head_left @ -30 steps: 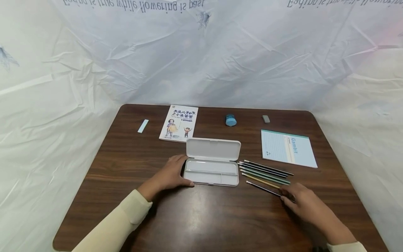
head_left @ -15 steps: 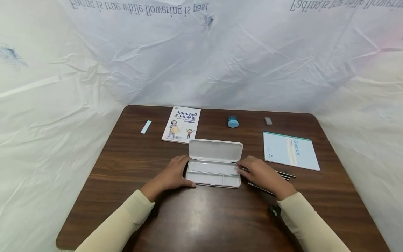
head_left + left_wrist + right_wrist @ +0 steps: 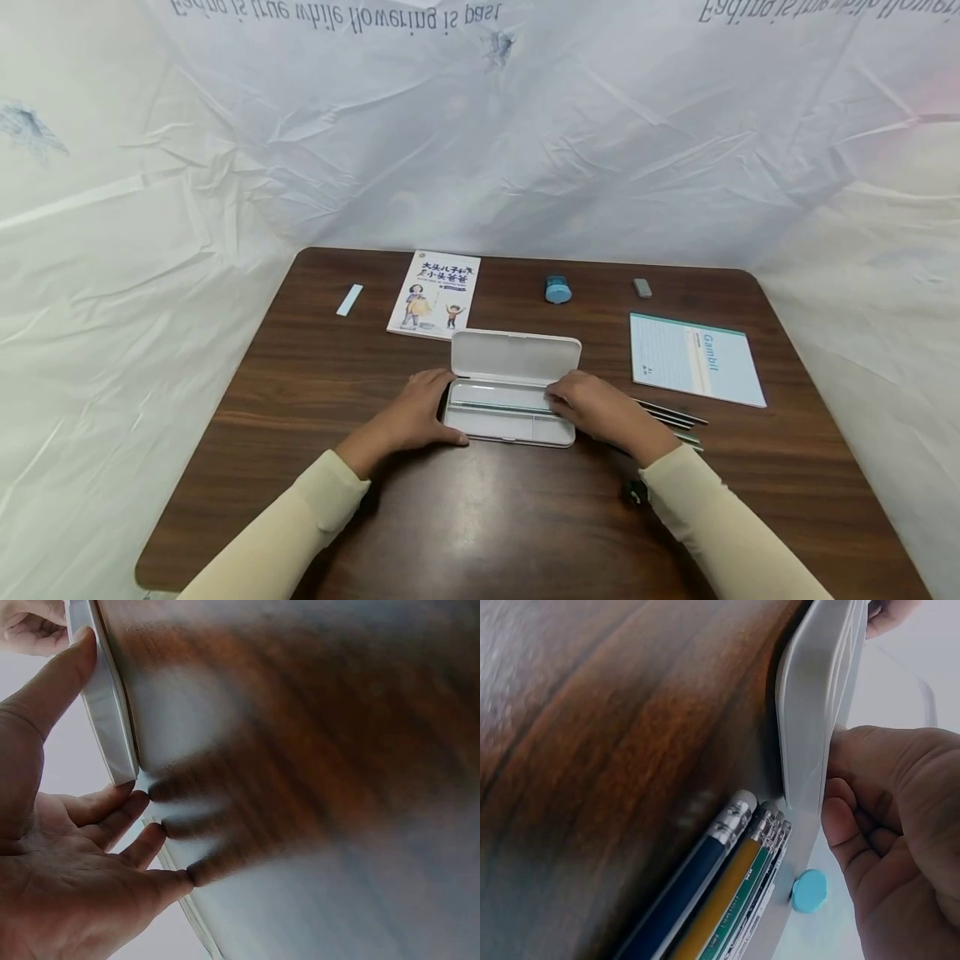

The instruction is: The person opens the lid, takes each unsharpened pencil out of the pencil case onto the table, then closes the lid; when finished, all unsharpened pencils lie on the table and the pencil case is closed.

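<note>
A white pencil case [image 3: 495, 429] lies with its lid up in front of me. Its left end sits between the thumb and spread fingers of my left hand [image 3: 416, 412]; the left wrist view shows that thumb on the rim. My right hand [image 3: 600, 408] reaches over the right end with curled fingers. A thin greenish stick [image 3: 502, 407] lies along the inner divider, running to the right fingertips, which are hidden from above. Several pencils [image 3: 727, 900], blue, yellow, green and dark, lie beside the case, partly under my right arm.
Behind the case are a picture book [image 3: 435, 296], a blue sharpener [image 3: 557, 289] and a grey eraser [image 3: 642, 288]. A pale blue strip [image 3: 349, 300] lies at the back left. The Gambit notebook [image 3: 697, 360] is at the right, past the pencils. White sheeting hangs behind the table.
My right hand has left the right ends of the pencils, moved left to the case, then slid slightly further over it. A greenish line now shows along the divider. My left hand stays put.
</note>
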The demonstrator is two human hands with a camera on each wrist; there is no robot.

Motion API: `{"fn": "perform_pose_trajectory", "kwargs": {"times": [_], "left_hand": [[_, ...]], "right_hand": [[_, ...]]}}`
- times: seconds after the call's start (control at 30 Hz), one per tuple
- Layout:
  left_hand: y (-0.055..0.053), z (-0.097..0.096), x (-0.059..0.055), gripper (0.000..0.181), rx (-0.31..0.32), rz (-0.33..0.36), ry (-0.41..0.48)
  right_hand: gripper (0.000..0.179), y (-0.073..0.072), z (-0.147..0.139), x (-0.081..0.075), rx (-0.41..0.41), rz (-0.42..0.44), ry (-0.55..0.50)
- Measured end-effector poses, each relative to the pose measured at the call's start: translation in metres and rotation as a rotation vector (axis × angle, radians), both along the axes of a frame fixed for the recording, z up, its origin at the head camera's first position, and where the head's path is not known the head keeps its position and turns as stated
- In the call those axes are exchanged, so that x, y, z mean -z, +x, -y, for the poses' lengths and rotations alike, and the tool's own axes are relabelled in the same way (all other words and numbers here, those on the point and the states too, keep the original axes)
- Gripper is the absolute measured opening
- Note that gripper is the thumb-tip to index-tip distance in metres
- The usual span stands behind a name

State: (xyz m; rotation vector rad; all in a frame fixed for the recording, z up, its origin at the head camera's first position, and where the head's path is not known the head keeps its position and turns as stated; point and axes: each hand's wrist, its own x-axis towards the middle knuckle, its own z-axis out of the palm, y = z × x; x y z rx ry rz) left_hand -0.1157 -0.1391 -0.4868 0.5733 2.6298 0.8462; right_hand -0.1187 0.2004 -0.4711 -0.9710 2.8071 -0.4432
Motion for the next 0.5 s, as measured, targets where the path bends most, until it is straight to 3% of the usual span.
{"fn": "perform_pose_trajectory", "kwargs": {"times": [0.5], "left_hand": [[0.000, 0.003, 0.004, 0.098, 0.022, -0.035, 0.044]], "right_hand": [[0.026, 0.000, 0.012, -0.004, -0.006, 0.049, 0.047]]}}
